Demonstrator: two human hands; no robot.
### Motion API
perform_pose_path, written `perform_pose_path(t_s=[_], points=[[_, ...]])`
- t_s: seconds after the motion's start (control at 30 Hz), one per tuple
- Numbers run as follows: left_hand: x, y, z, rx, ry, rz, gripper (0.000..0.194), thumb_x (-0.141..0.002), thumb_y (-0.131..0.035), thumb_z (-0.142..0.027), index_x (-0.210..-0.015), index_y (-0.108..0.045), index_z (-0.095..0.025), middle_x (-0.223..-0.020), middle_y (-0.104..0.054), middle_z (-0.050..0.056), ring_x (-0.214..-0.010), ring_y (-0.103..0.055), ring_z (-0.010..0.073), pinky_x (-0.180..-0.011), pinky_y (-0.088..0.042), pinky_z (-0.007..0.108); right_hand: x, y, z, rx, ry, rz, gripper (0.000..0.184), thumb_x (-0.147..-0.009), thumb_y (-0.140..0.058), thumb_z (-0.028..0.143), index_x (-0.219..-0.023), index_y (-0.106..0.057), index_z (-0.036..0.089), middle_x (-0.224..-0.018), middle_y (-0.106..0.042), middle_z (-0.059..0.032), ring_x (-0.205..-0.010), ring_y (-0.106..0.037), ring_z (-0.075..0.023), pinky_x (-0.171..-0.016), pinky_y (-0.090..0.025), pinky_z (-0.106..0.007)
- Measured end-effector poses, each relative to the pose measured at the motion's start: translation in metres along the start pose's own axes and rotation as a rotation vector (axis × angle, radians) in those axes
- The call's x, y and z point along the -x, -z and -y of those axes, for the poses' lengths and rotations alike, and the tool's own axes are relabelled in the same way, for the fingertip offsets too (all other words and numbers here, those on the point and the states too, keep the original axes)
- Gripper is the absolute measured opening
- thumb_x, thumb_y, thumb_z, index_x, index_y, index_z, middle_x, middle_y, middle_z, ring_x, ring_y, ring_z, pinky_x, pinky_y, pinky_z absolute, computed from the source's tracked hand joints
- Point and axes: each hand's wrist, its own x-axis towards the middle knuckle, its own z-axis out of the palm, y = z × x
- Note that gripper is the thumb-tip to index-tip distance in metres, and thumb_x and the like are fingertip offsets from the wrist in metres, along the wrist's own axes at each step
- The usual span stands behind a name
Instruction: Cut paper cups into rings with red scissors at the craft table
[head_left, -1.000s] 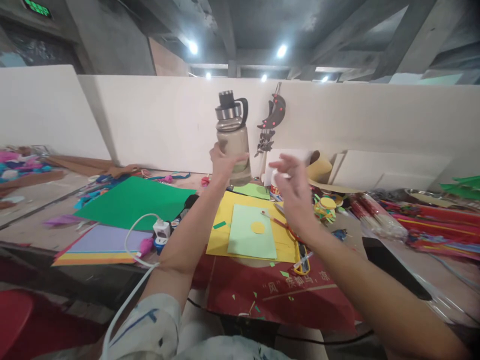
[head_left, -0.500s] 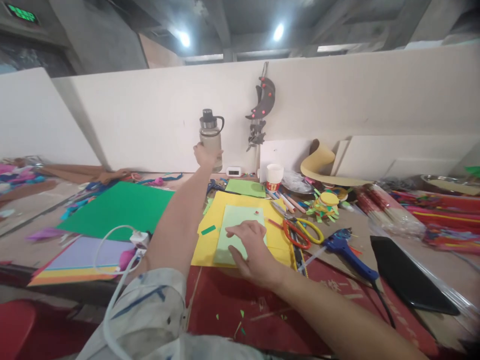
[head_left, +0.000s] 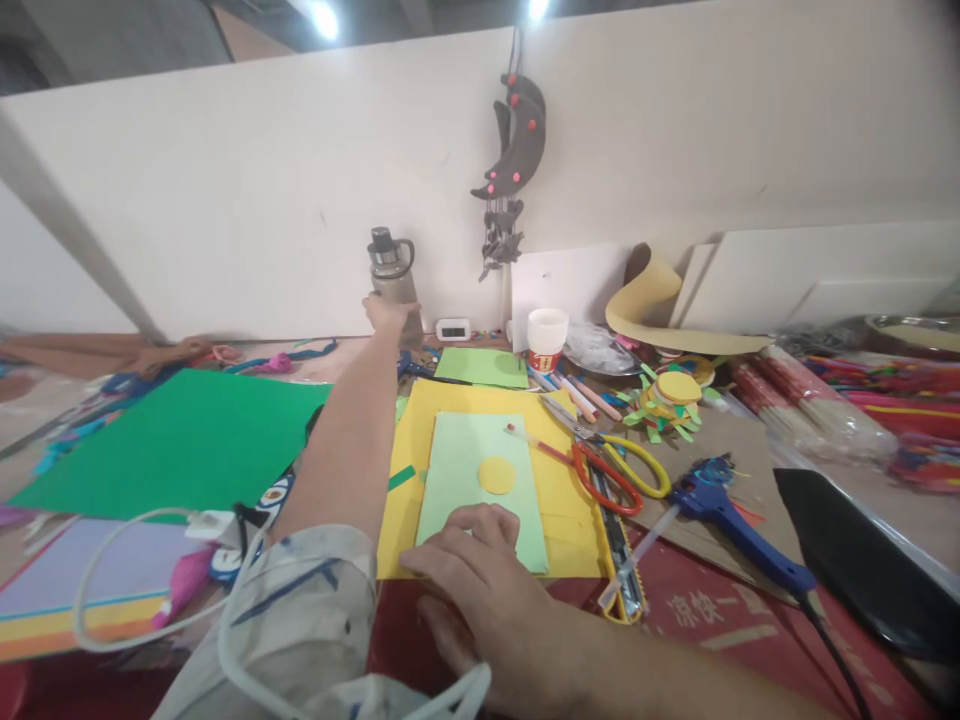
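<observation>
You have one view, taken from a camera worn on your head. It looks forward and down across the tabletop (head_left: 322, 368) from its near side, toward the white partition (head_left: 247, 180) behind. Your forearms enter from below: your right hand (head_left: 487, 575) sits low and close to the lens, while your left hand (head_left: 390, 313) is farther off, toward the partition. The partition's top edge climbs from left to right, and a ceiling light (head_left: 325, 18) shows at the top. Your frame reaches widely to both sides.
</observation>
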Motion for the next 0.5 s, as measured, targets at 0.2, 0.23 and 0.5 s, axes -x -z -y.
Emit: perform_pose_path(t_s=[0.2,0.23,0.5], points=[[-0.006,-0.01,0.009,-0.013,0.037,0.025,0.087,-0.055,-0.097,-0.031,-0.126,-0.051,-0.011,-0.138,-0.054,0.02,-0.13,-0.059,0.0312,-0.11,-0.05,0.04,-0.001,0.0,-0.002,0.002,-0.007,0.01,0.032,-0.091,-0.051,0.013,-0.122,-0.047,0.02,-0.097,-0.069,-0.0049,-0.088,-0.048,-0.0209,-0.076,-0.03,-0.037],[-0.006,-0.011,0.009,-0.018,0.043,0.025,0.088,-0.055,-0.097,-0.032,-0.127,-0.05,-0.013,-0.139,-0.053,0.02,-0.132,-0.058,0.0319,-0.11,-0.05,0.041,-0.001,0.0,-0.002,0.006,-0.013,0.013,0.031,-0.091,-0.051,0.012,-0.121,-0.047,0.02,-0.097,-0.069,-0.0048,-0.088,-0.048,-0.021,-0.076,-0.03,-0.037],[0.006,0.007,-0.002,-0.017,0.054,0.039,0.09,-0.06,-0.094,-0.024,-0.133,-0.045,-0.004,-0.143,-0.048,0.034,-0.138,-0.051,0.0414,-0.112,-0.045,0.053,-0.003,0.007,-0.014,-0.007,0.01,0.006,0.03,-0.092,-0.05,0.01,-0.12,-0.049,0.021,-0.103,-0.069,-0.0075,-0.094,-0.051,-0.0216,-0.08,-0.034,-0.039]])
